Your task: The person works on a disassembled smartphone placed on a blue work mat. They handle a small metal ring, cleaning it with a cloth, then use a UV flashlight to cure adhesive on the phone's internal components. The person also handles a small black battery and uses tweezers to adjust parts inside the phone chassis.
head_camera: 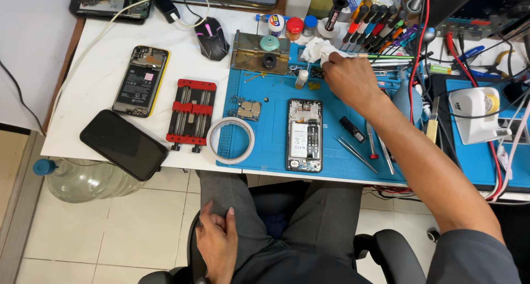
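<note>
The right hand [349, 77] is seen stretched out to the far edge of the blue work mat [276, 96], fingers curled shut around a thin brush [386, 56] whose handle is pointed off to the right, towards the rack of tools [375, 24]. A crumpled white tissue [319, 49] is pressed up just beside the knuckles, and a small white bottle [301, 78] is stood just left of the hand. The left hand [217, 240] is kept well out of it, laid flat and empty on the thigh of the grey trousers [326, 212], fingers loosely spread.

Down the middle of the mat an opened phone [304, 135] is laid face down, back cover off, battery and boards on show. To its left a small circuit board [246, 109] is set, and a roll of tape [231, 140] is overlapping the mat's near left corner. To its right, tweezers [356, 154] and a red-handled screwdriver [370, 142] are lined up near the forearm.

Off the mat, on the white table [99, 85], a red clamp fixture [190, 115] is parked between the tape and a yellow-edged opened phone [140, 81], with a black phone [123, 144] laid screen up at the near edge. A black mouse [211, 38] is left at the back, and a brass-coloured box [260, 53] is sat at the mat's far edge
</note>
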